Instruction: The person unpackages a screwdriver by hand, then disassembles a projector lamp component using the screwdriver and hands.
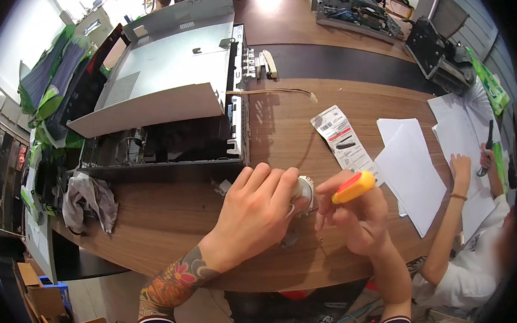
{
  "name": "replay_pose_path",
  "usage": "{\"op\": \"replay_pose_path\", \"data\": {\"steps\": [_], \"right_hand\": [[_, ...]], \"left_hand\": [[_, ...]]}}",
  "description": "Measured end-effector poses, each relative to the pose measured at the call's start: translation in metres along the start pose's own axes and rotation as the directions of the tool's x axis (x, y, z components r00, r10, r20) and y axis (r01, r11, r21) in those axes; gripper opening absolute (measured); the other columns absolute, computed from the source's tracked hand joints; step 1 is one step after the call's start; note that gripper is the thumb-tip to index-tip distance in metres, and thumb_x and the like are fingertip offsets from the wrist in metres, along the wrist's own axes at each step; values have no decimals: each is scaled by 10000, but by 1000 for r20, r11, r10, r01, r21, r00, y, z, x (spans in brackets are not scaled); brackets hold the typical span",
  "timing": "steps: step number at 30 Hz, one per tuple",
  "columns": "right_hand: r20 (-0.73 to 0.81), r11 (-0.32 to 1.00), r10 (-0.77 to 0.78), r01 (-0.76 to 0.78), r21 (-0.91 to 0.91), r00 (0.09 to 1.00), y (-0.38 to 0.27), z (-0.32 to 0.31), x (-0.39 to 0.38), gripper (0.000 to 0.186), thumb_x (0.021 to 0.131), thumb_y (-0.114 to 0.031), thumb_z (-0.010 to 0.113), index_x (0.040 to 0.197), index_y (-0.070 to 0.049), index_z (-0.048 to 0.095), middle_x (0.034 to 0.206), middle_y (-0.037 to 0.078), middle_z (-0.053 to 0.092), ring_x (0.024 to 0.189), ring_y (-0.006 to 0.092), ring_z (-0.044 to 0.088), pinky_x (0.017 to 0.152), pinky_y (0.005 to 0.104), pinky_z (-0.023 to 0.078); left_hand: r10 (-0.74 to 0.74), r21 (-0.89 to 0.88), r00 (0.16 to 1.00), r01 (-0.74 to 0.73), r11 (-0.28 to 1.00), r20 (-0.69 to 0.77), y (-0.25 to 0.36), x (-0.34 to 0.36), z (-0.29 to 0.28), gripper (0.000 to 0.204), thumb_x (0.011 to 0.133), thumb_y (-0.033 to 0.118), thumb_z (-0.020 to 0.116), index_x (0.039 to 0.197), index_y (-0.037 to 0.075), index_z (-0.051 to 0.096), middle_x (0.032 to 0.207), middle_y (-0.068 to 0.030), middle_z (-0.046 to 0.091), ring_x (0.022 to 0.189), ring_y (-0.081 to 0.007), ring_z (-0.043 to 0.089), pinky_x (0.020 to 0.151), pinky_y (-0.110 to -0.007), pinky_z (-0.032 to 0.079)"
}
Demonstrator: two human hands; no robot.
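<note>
My left hand (257, 212) is closed around a small round pale metal part (305, 188) at the table's front middle, its fingers hiding much of it. My right hand (360, 220) grips a screwdriver with a yellow and red handle (355, 186), tilted down toward that part; its tip is hard to make out. Just behind my hands lies a printed white label strip (341, 141). A desktop computer case (238, 127) with its silver cover (169, 63) propped on top fills the back left, a cable with a white plug trailing from it.
A crumpled cloth (88, 202) and green-wrapped items (51, 67) lie left. Paper sheets (410, 170) cover the right, where a co-worker's hand (461, 170) rests. Another open computer (353, 16) and a black metal part (436, 59) are at the back right; other people stand beyond the wooden table (285, 118).
</note>
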State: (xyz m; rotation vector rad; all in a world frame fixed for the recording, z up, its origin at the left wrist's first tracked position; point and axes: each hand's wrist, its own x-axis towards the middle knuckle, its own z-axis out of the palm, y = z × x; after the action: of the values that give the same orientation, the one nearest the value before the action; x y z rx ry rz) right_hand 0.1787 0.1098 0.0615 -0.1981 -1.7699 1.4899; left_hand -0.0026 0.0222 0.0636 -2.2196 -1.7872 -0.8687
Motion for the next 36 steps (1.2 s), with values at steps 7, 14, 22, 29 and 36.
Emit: {"op": "replay_pose_path", "data": {"steps": [7, 14, 22, 29, 36], "right_hand": [[-83, 997, -49, 54, 63, 995, 5, 2, -6, 203, 882, -2, 754, 1043, 20, 632, 797, 123, 685, 678, 138, 669, 579, 244, 535], [-67, 996, -50, 44, -82, 996, 0, 0, -4, 169, 887, 5, 734, 1027, 60, 658, 807, 149, 698, 617, 153, 676, 526, 231, 530], [-153, 989, -65, 42, -145, 986, 1, 3, -8, 149, 938, -28, 669, 1003, 103, 645, 751, 153, 688, 562, 147, 663, 489, 227, 523], [-46, 992, -83, 78, -102, 995, 3, -2, -3, 250, 1007, -142, 611, 967, 103, 631, 703, 127, 651, 517, 151, 629, 476, 235, 507], [-97, 991, -128, 131, 19, 987, 10, 0, -4, 406, 933, -261, 744, 1092, 8, 484, 708, 107, 611, 542, 148, 615, 496, 241, 511]], "left_hand": [[0, -50, 1000, 1, 999, 16, 0, -1, 1, 368, 826, 178, 738, 1098, -22, 591, 887, -89, 598, 835, -255, 558, 745, -357, 449], [-22, -164, 1000, 19, 986, -19, 0, -4, 4, 386, 756, 86, 743, 1091, -4, 574, 928, -137, 616, 887, -334, 603, 804, -432, 493], [-50, -142, 999, 50, 989, 10, 3, -7, 6, 346, 780, 103, 733, 1058, -25, 571, 901, -165, 630, 805, -327, 633, 749, -400, 511], [-49, -158, 999, 47, 986, -9, 0, -7, 7, 324, 791, 110, 736, 1041, -13, 572, 889, -158, 643, 792, -320, 635, 738, -395, 508], [-66, -164, 997, 60, 985, -34, 0, -8, 6, 329, 794, 118, 750, 1040, -12, 574, 868, -157, 638, 764, -322, 628, 725, -397, 504]]}}
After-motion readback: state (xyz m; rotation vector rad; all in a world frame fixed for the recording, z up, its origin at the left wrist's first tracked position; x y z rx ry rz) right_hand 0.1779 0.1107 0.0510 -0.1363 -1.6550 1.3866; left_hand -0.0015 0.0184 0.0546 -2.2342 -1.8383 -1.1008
